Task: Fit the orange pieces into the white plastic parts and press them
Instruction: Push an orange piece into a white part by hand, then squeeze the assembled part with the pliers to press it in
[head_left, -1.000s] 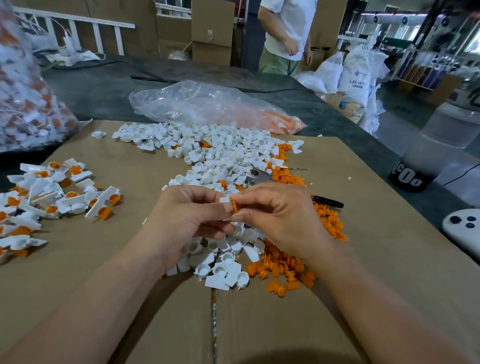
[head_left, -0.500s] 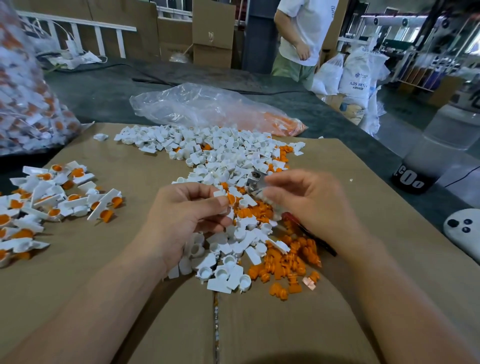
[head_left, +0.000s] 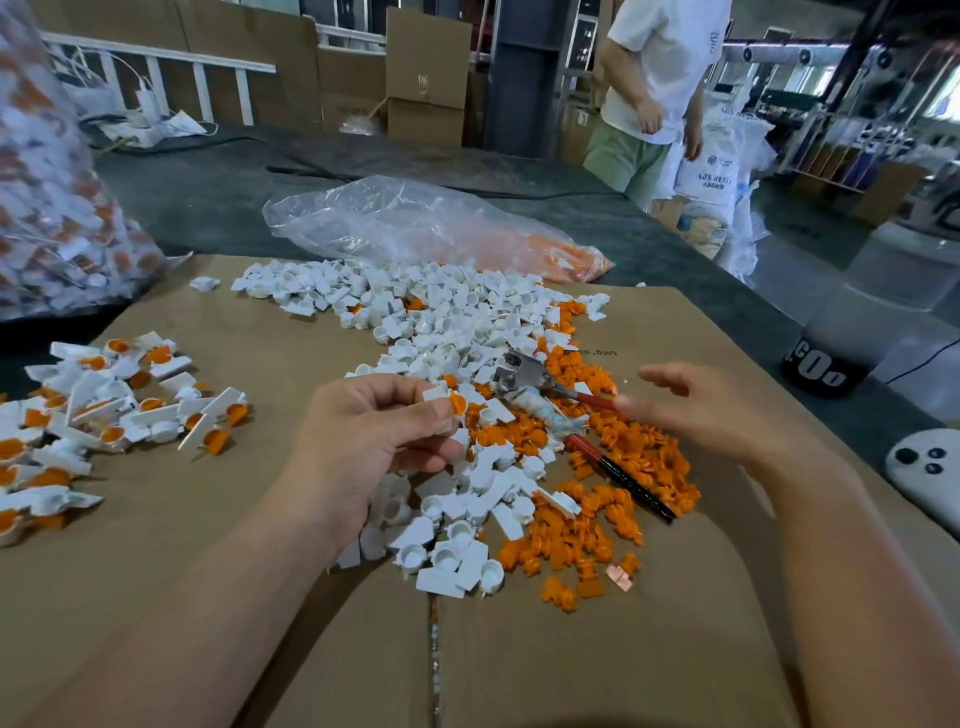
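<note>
Left hand (head_left: 374, 436): over the middle of the cardboard (head_left: 208, 597); thumb and fingers pinch one white part (head_left: 439, 394) with an orange piece (head_left: 458, 403) seated in it.
Right hand (head_left: 711, 410): at 3 o'clock from the left hand and apart from it; fingers loosely spread, holding nothing, blurred.
Pliers (head_left: 522, 374): lying on the heaps between the hands, metal head toward 11 o'clock, red handles toward 5 o'clock.
White heap (head_left: 441, 312): loose white parts, running from the middle toward 12 o'clock.
Orange heap (head_left: 639, 457): loose orange pieces at 4 o'clock from the held part, partly beneath the right hand.
Finished heap (head_left: 104, 405): white parts with orange fitted, at 9 o'clock, well apart.
Clear bag (head_left: 415, 223): beyond the cardboard at 12 o'clock, orange showing in its right end.
Full bag (head_left: 47, 208): at 10 o'clock, white and orange inside.
Person (head_left: 660, 78): standing at 1 o'clock, white shirt.
</note>
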